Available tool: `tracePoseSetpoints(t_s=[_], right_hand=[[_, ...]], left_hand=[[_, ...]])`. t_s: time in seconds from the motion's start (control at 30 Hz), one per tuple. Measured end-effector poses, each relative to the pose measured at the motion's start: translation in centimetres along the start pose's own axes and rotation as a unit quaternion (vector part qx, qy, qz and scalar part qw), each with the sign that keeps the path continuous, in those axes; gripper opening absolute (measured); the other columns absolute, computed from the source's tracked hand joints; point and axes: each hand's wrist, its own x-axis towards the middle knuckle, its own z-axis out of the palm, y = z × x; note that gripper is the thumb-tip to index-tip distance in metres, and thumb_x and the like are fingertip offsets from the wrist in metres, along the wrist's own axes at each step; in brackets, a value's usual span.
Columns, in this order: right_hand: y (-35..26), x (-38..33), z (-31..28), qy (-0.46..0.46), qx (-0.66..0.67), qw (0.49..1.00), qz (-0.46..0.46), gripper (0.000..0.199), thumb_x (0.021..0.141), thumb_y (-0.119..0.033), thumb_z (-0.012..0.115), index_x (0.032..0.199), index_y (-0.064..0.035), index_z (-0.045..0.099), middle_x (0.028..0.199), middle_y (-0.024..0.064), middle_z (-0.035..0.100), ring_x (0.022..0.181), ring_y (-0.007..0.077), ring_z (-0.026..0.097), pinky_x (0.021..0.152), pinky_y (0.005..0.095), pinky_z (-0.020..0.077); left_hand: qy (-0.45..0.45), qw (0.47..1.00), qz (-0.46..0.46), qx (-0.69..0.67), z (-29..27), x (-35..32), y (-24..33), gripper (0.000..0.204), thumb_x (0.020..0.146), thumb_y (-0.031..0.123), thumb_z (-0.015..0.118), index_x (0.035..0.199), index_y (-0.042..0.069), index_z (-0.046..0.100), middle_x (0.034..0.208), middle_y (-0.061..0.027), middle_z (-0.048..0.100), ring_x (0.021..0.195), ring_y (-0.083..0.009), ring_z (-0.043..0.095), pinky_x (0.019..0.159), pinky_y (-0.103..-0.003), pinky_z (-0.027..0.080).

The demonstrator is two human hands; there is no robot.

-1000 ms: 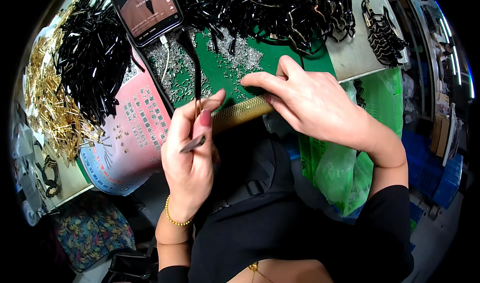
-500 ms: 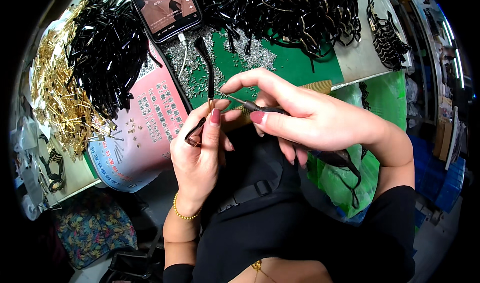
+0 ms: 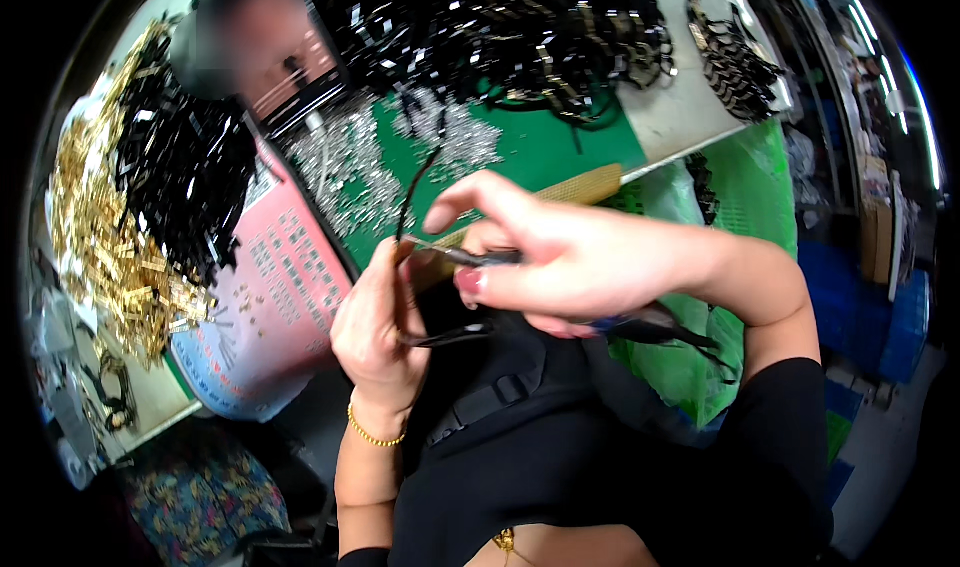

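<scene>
Slightly blurred, my left hand (image 3: 380, 322) pinches a glasses frame near its hinge. One thin black temple (image 3: 413, 182) rises from the fingers toward the far side. Another dark part of the frame (image 3: 448, 338) reaches right from below the hand. My right hand (image 3: 550, 252) is closed around a black powered screwdriver (image 3: 490, 259), its index finger raised and bent above the tool. The slim metal bit points left, close to the left fingertips and the hinge. Whether it touches a screw cannot be made out.
Small silver screws (image 3: 350, 172) lie on a green mat (image 3: 570, 142). Behind are heaped black glasses frames (image 3: 500, 37) and a phone (image 3: 295, 72). Black temples (image 3: 185, 157) and gold metal parts (image 3: 110, 247) pile up at left, beside a pink-blue printed sheet (image 3: 285, 257). Green plastic bag (image 3: 770, 202) hangs right.
The whole view has shifted and blurred. The frame has turned in my left hand, so its lower dark part now sticks out to the right. The screwdriver bit stays near the hinge.
</scene>
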Motion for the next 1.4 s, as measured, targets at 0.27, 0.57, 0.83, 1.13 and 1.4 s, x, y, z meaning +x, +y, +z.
tracePoseSetpoints(t_s=[0.27,0.57,0.83,1.13,1.4], right_hand=[[-0.8,-4.1,-3.2,0.38,-0.503,0.754,-0.186,0.028,0.095,-0.022,0.062,0.107,0.003,0.058,0.102,0.0194,0.061,0.088,0.0345,0.065,0.065,0.0427,0.0548],[-0.2,-3.8,-11.2,0.568,-0.441,0.688,-0.096,0.033,0.095,-0.034,0.063,0.092,-0.0012,0.059,0.082,0.0214,0.066,0.081,0.0409,0.067,0.072,0.0491,0.0525],[-4.9,-3.4,-3.3,0.57,-0.32,0.717,-0.242,0.016,0.095,-0.017,0.067,0.099,-0.0018,0.063,0.08,0.0133,0.065,0.07,0.0217,0.066,0.064,0.0349,0.0521],[1.5,4.0,4.3,0.011,-0.122,0.989,-0.079,0.028,0.101,-0.027,0.063,0.117,-0.0045,0.057,0.096,0.0087,0.067,0.066,0.0147,0.058,0.064,0.0317,0.0488],[-0.1,0.2,2.1,0.193,-0.594,0.775,-0.102,0.033,0.092,-0.012,0.064,0.124,-0.0127,0.055,0.092,0.0131,0.052,0.073,0.0273,0.065,0.057,0.0381,0.0518]], left_hand=[[0.093,0.95,-0.221,-0.199,-3.0,0.2,0.4,0.024,0.11,0.019,0.045,0.121,0.001,0.057,0.09,-0.0109,0.075,0.057,-0.0039,0.052,0.054,-0.018,0.039],[0.123,0.951,-0.191,-0.211,-2.7,1.4,-0.5,0.03,0.111,0.023,0.044,0.126,0.002,0.059,0.096,-0.0087,0.071,0.056,-0.0001,0.041,0.05,-0.016,0.034],[0.225,0.928,-0.175,-0.238,-6.4,0.2,-2.5,0.036,0.111,0.023,0.042,0.135,-0.001,0.052,0.114,-0.0153,0.069,0.08,-0.0098,0.059,0.066,-0.022,0.053],[0.124,0.971,-0.15,-0.142,-6.0,-0.3,-3.4,0.027,0.11,0.013,0.046,0.128,-0.001,0.059,0.107,-0.0102,0.07,0.096,-0.0135,0.065,0.087,-0.027,0.051],[0.057,0.991,-0.069,0.099,-6.3,1.5,-4.2,0.021,0.102,0.002,0.054,0.121,0.001,0.064,0.097,-0.01,0.071,0.087,-0.0245,0.062,0.08,-0.035,0.048]])
